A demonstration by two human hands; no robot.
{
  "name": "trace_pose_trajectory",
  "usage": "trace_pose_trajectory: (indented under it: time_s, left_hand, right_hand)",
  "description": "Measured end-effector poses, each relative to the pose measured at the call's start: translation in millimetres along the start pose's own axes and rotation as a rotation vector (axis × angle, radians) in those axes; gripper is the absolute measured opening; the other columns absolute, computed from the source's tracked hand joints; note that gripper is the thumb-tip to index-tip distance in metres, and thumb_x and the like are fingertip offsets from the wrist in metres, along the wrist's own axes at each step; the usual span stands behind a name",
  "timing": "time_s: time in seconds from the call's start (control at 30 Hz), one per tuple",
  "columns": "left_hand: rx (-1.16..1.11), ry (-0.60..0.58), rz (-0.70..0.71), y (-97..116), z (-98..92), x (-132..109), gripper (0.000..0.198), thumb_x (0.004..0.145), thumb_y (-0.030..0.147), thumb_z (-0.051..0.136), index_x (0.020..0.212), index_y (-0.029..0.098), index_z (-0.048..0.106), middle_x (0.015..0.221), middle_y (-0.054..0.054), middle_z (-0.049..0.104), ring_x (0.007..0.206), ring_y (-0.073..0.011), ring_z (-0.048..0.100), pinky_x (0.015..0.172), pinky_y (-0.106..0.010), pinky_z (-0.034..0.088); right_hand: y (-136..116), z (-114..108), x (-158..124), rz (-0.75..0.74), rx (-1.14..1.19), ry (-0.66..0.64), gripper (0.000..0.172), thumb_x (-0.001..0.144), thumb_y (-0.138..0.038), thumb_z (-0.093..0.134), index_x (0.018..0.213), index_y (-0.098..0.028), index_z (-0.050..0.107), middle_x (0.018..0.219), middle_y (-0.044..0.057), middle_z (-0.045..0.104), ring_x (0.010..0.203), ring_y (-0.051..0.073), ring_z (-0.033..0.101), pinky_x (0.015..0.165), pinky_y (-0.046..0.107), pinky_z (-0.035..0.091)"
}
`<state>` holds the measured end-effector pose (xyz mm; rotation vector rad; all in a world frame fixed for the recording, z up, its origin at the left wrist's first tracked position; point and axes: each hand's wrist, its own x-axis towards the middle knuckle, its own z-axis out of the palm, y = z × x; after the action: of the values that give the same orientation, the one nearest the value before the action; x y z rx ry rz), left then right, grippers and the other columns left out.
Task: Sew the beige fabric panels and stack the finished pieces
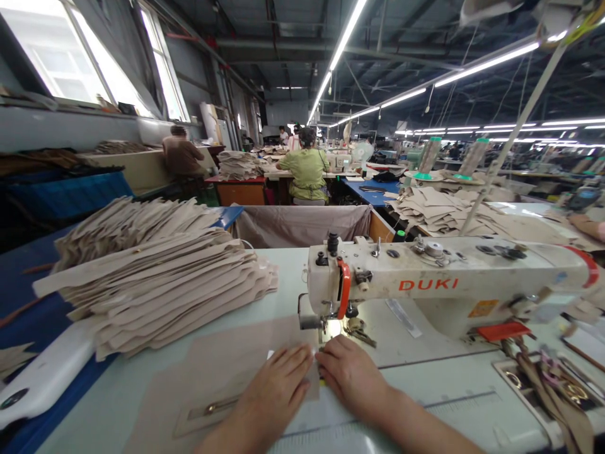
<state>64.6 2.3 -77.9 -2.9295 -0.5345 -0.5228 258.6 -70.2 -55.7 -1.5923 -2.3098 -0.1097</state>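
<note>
A beige fabric panel [208, 353] lies flat on the sewing machine's bed, its right edge just under the needle area. My left hand [278, 384] rests flat on this panel, fingers stretched toward the presser foot. At the panel's right edge, my right hand [350, 378] has its fingers curled and pressed together on the fabric. The fingertips of both hands nearly meet, and a small white bit shows between them. Close in front of them is the lit needle area of the sewing machine [378, 277]. A zipper [220, 407] is set in the panel near my left wrist.
Stacked beige fabric pieces [179, 284] stand to the left, beside a white rounded plastic object [51, 372]. At right, a tray [508, 378] holds straps and metal rings. A ruler strip [454, 403] runs along the table. Co-workers sit beyond, one in a green top [305, 170].
</note>
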Motion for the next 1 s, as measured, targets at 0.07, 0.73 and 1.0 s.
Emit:
trace_pose_trajectory:
  time_s: [0.07,0.73,1.0]
  left_hand:
    - [0.026,-0.016,0.000,0.4,2.3,3.9,0.037,0.093,0.022,0.046,0.128,0.018,0.058,0.127,-0.007,0.064,0.113,-0.0201,0.062,0.097,-0.035,0.051]
    - [0.053,0.017,0.037,-12.4,21.2,38.6,0.036,0.097,0.024,0.039,0.126,0.017,0.059,0.127,-0.007,0.064,0.114,-0.0184,0.060,0.098,-0.034,0.047]
    - [0.024,0.022,0.044,-14.7,26.1,38.4,0.040,0.096,0.021,0.040,0.133,0.018,0.053,0.130,-0.007,0.062,0.118,-0.0193,0.058,0.100,-0.036,0.045]
  right_hand:
    - [3.2,-2.2,2.3,-0.011,-0.015,-0.014,0.004,0.088,-0.015,0.062,0.086,-0.017,0.064,0.081,0.003,0.063,0.082,0.019,0.056,0.076,0.029,0.044]
    - [25.7,5.2,6.7,0.152,0.001,0.014,0.016,0.094,-0.017,0.050,0.093,-0.018,0.065,0.086,0.005,0.064,0.079,0.018,0.057,0.070,0.029,0.039]
    - [25.4,7.0,7.2,0.177,0.002,0.033,0.019,0.095,-0.017,0.047,0.092,-0.018,0.065,0.088,0.005,0.064,0.084,0.019,0.057,0.072,0.029,0.039]
